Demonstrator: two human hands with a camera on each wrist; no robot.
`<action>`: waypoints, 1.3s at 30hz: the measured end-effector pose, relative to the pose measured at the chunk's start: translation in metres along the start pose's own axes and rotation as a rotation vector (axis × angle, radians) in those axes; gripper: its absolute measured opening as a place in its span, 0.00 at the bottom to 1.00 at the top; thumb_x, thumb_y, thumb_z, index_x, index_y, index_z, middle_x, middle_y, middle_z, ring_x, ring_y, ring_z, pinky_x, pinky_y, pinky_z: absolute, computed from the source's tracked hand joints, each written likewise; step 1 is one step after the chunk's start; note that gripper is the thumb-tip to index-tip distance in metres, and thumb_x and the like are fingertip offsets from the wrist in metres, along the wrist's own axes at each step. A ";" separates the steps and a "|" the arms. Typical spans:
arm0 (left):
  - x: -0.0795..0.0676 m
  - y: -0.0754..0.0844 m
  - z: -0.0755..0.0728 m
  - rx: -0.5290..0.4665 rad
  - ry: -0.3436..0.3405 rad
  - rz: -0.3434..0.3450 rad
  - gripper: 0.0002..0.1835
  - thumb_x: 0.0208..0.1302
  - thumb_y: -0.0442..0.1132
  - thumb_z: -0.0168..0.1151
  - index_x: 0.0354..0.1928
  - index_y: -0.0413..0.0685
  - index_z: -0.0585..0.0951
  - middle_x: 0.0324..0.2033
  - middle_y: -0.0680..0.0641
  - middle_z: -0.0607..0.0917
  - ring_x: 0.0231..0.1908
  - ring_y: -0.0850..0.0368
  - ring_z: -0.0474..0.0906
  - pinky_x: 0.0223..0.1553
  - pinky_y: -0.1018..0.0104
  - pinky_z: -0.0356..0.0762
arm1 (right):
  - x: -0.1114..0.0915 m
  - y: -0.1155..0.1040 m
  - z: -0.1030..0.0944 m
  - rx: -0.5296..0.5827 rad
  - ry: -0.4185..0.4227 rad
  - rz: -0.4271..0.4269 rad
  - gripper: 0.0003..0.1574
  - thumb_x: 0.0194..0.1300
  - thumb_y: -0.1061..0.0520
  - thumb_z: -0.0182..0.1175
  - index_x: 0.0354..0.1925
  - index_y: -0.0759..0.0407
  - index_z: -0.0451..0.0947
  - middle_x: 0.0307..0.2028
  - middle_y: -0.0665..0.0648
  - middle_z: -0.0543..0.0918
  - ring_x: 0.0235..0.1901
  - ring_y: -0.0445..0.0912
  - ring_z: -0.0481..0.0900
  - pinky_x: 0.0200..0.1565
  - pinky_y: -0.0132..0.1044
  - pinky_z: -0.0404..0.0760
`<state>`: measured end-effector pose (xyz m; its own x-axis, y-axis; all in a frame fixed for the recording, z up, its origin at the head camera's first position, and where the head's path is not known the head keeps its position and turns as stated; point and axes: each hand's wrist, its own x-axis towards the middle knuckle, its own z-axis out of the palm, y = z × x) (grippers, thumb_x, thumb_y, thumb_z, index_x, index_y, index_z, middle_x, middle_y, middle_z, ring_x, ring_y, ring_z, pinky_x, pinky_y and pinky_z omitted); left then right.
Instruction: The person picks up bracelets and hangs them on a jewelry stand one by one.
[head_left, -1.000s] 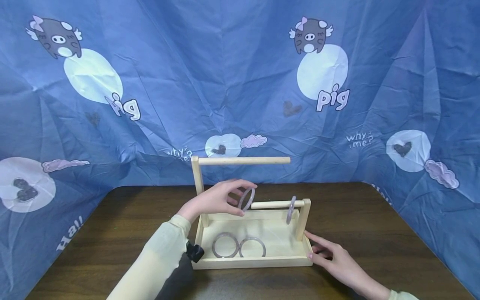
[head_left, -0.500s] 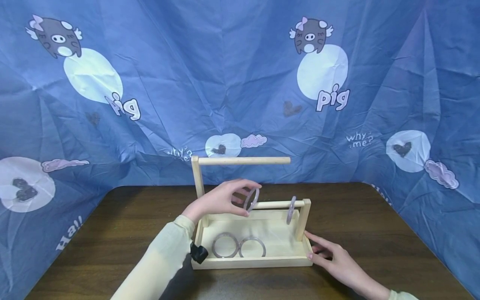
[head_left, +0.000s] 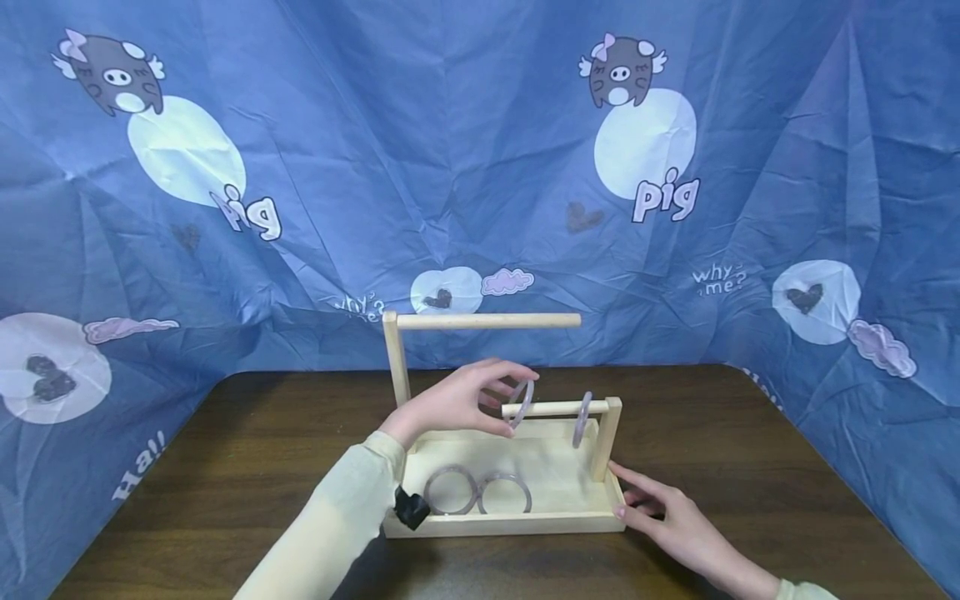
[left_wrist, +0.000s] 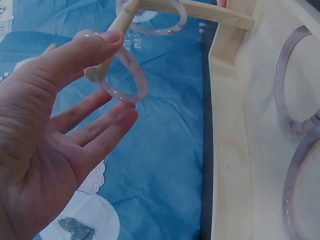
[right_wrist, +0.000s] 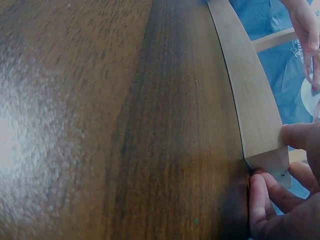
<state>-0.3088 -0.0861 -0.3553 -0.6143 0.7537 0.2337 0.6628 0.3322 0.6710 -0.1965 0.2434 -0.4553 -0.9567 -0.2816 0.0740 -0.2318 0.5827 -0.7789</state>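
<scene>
My left hand (head_left: pixel 467 398) pinches a pale lilac bangle (left_wrist: pixel 142 82) between thumb and fingers. This bangle encircles the free end of the lower wooden rod (head_left: pixel 558 408); in the left wrist view the rod's tip pokes through it. A second bangle (head_left: pixel 582 421) hangs on the same rod, close to its short post (head_left: pixel 606 442). Two more, a left bangle (head_left: pixel 428 492) and a right bangle (head_left: pixel 528 497), lie side by side in the tray (head_left: pixel 540 523) of the wooden rack. With thumb and curled fingers, my right hand (head_left: pixel 675 521) grips the tray's right front corner.
Above the left hand runs a longer upper rod (head_left: pixel 487 322), borne by a tall post (head_left: pixel 395 354) on the left with its right end free. The rack stands on a dark wood table (head_left: pixel 195 483). Behind hangs a blue printed cloth (head_left: pixel 450 167).
My left hand has moved right with the bangle, from left of the lower rod's free end to around it. The right hand and the rack have stayed put.
</scene>
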 end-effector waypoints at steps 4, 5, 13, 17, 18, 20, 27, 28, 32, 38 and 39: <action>0.004 0.000 0.003 0.008 0.000 0.022 0.39 0.54 0.36 0.75 0.68 0.56 0.70 0.65 0.48 0.74 0.59 0.49 0.80 0.54 0.69 0.80 | 0.000 -0.001 0.000 -0.004 0.002 -0.005 0.36 0.66 0.51 0.64 0.70 0.56 0.68 0.45 0.57 0.86 0.39 0.35 0.82 0.41 0.29 0.78; 0.005 0.000 0.003 0.010 0.000 0.028 0.39 0.54 0.37 0.75 0.68 0.56 0.70 0.65 0.48 0.74 0.59 0.48 0.80 0.54 0.68 0.80 | 0.000 -0.001 0.000 -0.004 0.002 -0.006 0.36 0.66 0.51 0.64 0.70 0.56 0.68 0.45 0.57 0.86 0.39 0.35 0.82 0.41 0.29 0.78; 0.014 0.000 0.009 0.039 0.005 0.067 0.39 0.52 0.39 0.77 0.67 0.53 0.71 0.65 0.50 0.75 0.60 0.49 0.79 0.57 0.65 0.79 | 0.001 -0.001 0.000 -0.007 -0.001 -0.025 0.36 0.67 0.52 0.63 0.70 0.58 0.68 0.44 0.56 0.87 0.38 0.34 0.81 0.41 0.28 0.78; 0.017 0.000 0.012 0.052 0.008 0.074 0.38 0.52 0.39 0.77 0.66 0.52 0.72 0.65 0.50 0.76 0.60 0.52 0.79 0.59 0.65 0.78 | 0.001 -0.001 0.000 -0.006 -0.004 -0.008 0.36 0.67 0.51 0.63 0.70 0.56 0.68 0.44 0.57 0.86 0.38 0.34 0.81 0.41 0.28 0.78; 0.018 0.000 0.012 0.050 0.008 0.078 0.38 0.52 0.38 0.77 0.66 0.51 0.72 0.65 0.50 0.76 0.60 0.52 0.79 0.60 0.64 0.77 | 0.001 -0.001 0.000 -0.004 -0.004 0.001 0.36 0.67 0.51 0.63 0.70 0.55 0.68 0.44 0.57 0.86 0.38 0.34 0.81 0.41 0.28 0.78; 0.019 0.000 0.013 0.046 0.008 0.085 0.38 0.51 0.38 0.77 0.66 0.49 0.73 0.65 0.50 0.76 0.60 0.53 0.79 0.62 0.63 0.76 | 0.002 0.000 0.000 -0.006 -0.005 0.002 0.36 0.67 0.51 0.63 0.70 0.56 0.68 0.45 0.57 0.86 0.39 0.34 0.81 0.41 0.28 0.78; 0.023 0.001 0.018 0.049 0.001 0.085 0.38 0.51 0.37 0.77 0.66 0.49 0.72 0.64 0.49 0.77 0.61 0.52 0.78 0.64 0.60 0.74 | 0.001 0.001 0.000 0.008 -0.002 -0.032 0.36 0.67 0.52 0.63 0.70 0.58 0.67 0.45 0.57 0.87 0.38 0.33 0.81 0.41 0.28 0.78; 0.023 0.001 0.019 0.053 0.001 0.085 0.38 0.51 0.37 0.77 0.66 0.50 0.72 0.64 0.49 0.77 0.61 0.52 0.78 0.64 0.60 0.74 | 0.001 0.001 0.000 0.008 0.000 -0.034 0.36 0.67 0.52 0.63 0.70 0.58 0.67 0.44 0.57 0.87 0.38 0.33 0.81 0.41 0.28 0.78; 0.024 0.002 0.021 0.070 -0.001 0.082 0.39 0.51 0.39 0.77 0.66 0.51 0.72 0.64 0.50 0.78 0.61 0.50 0.77 0.64 0.59 0.74 | 0.001 0.002 0.000 0.001 0.001 -0.033 0.36 0.67 0.52 0.63 0.70 0.57 0.68 0.44 0.57 0.86 0.39 0.33 0.81 0.41 0.29 0.78; 0.025 0.003 0.023 0.137 -0.005 0.066 0.38 0.51 0.43 0.78 0.66 0.53 0.72 0.62 0.53 0.79 0.61 0.56 0.77 0.65 0.62 0.72 | 0.001 0.002 0.000 0.002 0.004 -0.018 0.36 0.67 0.51 0.63 0.70 0.55 0.68 0.44 0.56 0.86 0.38 0.32 0.81 0.41 0.28 0.78; 0.025 0.002 0.023 0.148 -0.007 0.065 0.38 0.51 0.44 0.78 0.66 0.54 0.72 0.62 0.53 0.79 0.61 0.57 0.77 0.65 0.63 0.72 | 0.001 0.002 0.000 0.003 0.005 -0.024 0.36 0.67 0.51 0.63 0.70 0.56 0.68 0.44 0.56 0.86 0.38 0.33 0.81 0.41 0.28 0.78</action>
<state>-0.3128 -0.0533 -0.3640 -0.5658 0.7799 0.2677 0.7569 0.3625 0.5438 -0.1973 0.2439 -0.4568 -0.9515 -0.2922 0.0960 -0.2546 0.5734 -0.7787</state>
